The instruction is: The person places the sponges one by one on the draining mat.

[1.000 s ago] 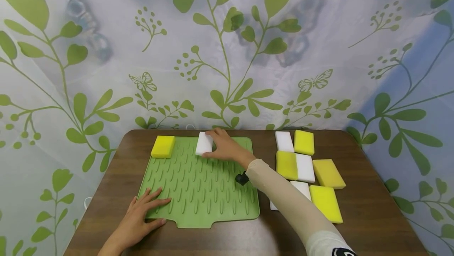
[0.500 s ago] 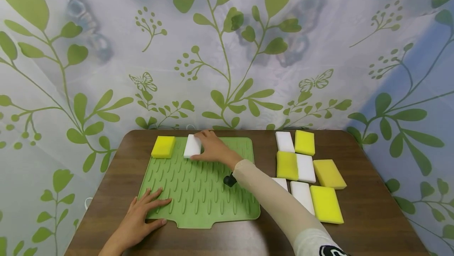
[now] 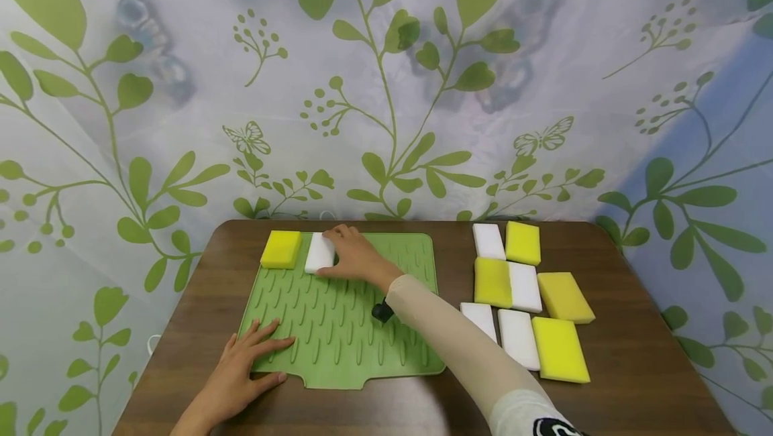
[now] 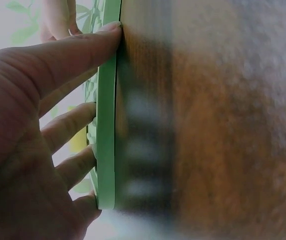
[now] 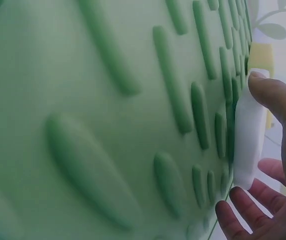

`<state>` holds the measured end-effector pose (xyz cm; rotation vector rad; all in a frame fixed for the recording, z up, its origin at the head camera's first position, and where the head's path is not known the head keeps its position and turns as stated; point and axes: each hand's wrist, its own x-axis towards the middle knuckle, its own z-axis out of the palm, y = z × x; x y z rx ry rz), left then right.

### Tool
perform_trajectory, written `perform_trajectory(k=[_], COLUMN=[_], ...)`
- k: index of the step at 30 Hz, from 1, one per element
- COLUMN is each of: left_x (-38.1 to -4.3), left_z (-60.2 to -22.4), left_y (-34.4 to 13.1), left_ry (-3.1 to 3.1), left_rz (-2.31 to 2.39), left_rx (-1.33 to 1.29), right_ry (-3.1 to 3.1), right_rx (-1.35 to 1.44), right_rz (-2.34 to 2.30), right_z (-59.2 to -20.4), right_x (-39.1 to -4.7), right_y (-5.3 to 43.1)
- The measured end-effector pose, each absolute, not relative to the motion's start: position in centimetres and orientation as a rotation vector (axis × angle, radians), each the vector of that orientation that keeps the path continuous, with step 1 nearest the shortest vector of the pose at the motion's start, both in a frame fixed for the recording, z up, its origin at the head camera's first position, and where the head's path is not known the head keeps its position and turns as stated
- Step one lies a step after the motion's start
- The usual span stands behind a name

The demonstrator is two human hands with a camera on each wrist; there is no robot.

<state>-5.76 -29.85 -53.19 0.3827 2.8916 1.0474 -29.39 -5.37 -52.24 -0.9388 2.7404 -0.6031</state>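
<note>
My right hand [image 3: 359, 258] grips a white sponge [image 3: 319, 253] over the far edge of the green ridged mat [image 3: 344, 315], thumb on the near end and fingers on the far end. In the right wrist view the white sponge [image 5: 248, 135] lies close against the mat's ridges, with the thumb [image 5: 272, 92] along one end. Just left of it, a yellow sponge [image 3: 281, 249] sits on the mat's far left corner. My left hand [image 3: 241, 365] rests spread at the mat's near left corner. Its thumb touches the mat's edge [image 4: 107, 140] in the left wrist view.
Right of the mat lies a group of white and yellow sponges on the brown table [image 3: 640, 362], among them a bright yellow sponge [image 3: 560, 350] and a white sponge [image 3: 519, 340]. A leaf-patterned curtain [image 3: 338, 154] hangs right behind the table.
My right hand has moved left with the white sponge, bringing it nearer the yellow sponge at the corner. The left hand keeps its place on the mat.
</note>
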Motion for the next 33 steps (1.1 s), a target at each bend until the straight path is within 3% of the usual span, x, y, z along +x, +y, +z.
perform_trajectory(k=[33], left_x=[-5.7], left_z=[-53.4], left_y=[-29.8], left_ry=[2.903], left_rz=[1.048], left_rx=[0.384], right_ry=[2.752], right_rx=[-0.98], right_rz=[-0.549], right_z=[-52.5], right_x=[-29.0], right_y=[-6.6])
